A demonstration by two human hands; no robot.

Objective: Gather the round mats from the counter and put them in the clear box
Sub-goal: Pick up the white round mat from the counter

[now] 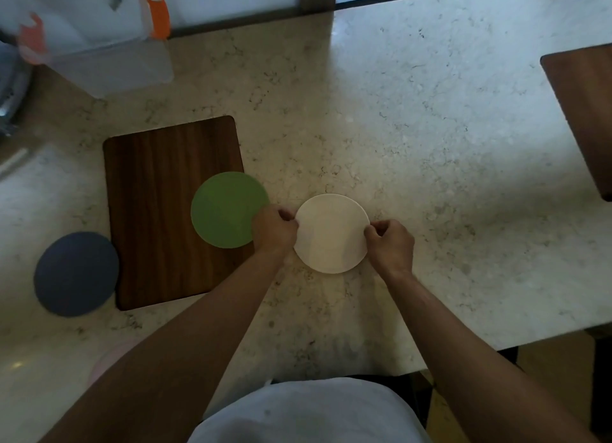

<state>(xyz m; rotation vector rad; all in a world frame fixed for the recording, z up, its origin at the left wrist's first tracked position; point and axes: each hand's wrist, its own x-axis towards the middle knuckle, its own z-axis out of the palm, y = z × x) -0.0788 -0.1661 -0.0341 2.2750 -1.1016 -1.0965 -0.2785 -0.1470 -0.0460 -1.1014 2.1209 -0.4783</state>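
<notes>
A white round mat [331, 234] lies on the marble counter [430, 128] in the middle. My left hand [273, 229] pinches its left edge and my right hand [390, 244] pinches its right edge. A green round mat [225, 209] rests partly on a dark wooden board [165, 194], just left of my left hand. A dark blue round mat [76, 273] lies at the counter's left. A pale pink mat [109, 360] peeks out under my left forearm. The clear box [106, 55] with orange clips stands at the far left back.
A second wooden board [583, 111] sits at the right edge. A metallic object [10, 88] is at the far left. The counter's front edge runs along the lower right, with dark floor beyond it.
</notes>
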